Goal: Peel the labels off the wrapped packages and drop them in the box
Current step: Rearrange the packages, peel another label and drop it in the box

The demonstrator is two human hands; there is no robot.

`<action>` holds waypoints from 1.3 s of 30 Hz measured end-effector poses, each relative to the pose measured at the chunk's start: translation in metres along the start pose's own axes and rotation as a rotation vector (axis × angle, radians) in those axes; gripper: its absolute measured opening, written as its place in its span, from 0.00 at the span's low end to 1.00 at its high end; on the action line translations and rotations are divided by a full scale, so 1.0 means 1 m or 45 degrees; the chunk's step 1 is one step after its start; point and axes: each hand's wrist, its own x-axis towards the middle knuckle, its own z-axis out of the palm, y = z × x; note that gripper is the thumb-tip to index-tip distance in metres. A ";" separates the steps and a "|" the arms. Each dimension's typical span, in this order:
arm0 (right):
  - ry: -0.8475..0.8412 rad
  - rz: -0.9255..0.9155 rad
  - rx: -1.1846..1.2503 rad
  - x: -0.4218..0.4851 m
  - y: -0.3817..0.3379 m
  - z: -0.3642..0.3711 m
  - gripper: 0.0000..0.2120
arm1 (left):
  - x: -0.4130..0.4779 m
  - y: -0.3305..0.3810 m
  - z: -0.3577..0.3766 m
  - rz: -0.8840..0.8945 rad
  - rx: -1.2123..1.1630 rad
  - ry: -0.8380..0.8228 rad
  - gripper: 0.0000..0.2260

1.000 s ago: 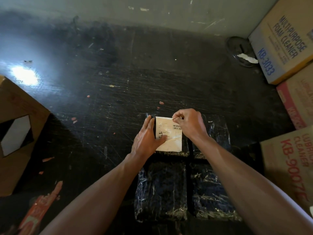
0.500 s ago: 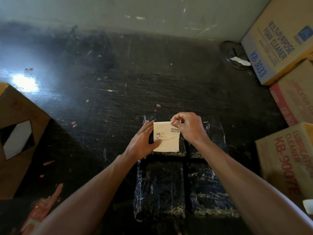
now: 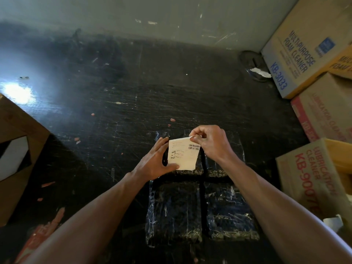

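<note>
Several dark packages wrapped in clear film lie in a two-by-two block on the black table, among them the near-left package [image 3: 174, 212] and the near-right package [image 3: 229, 210]. On the far-left package [image 3: 198, 169] sits a white label [image 3: 183, 156] with a barcode. My right hand [image 3: 209, 142] pinches the label's top right corner, which is lifted off the film. My left hand [image 3: 155, 161] lies flat against the package's left side, its thumb on the label's lower left corner. The far-right package [image 3: 236, 149] is mostly hidden under my right hand and forearm.
An open brown cardboard box [image 3: 17, 159] stands at the left edge. Stacked cartons marked foam cleaner [image 3: 297, 54] and lubrication cleaner [image 3: 314, 180] line the right side. A round metal dish [image 3: 253, 65] holding a paper scrap sits at the back right. The scratched black table [image 3: 133, 96] carries small debris.
My right hand has peeled the label's top edge further up and toward me, so less of it lies flat on the package. My left hand stays against the package.
</note>
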 end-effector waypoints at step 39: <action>0.444 0.187 -0.107 -0.094 0.054 -0.175 0.06 | -0.021 0.154 -0.012 0.023 0.031 0.194 0.38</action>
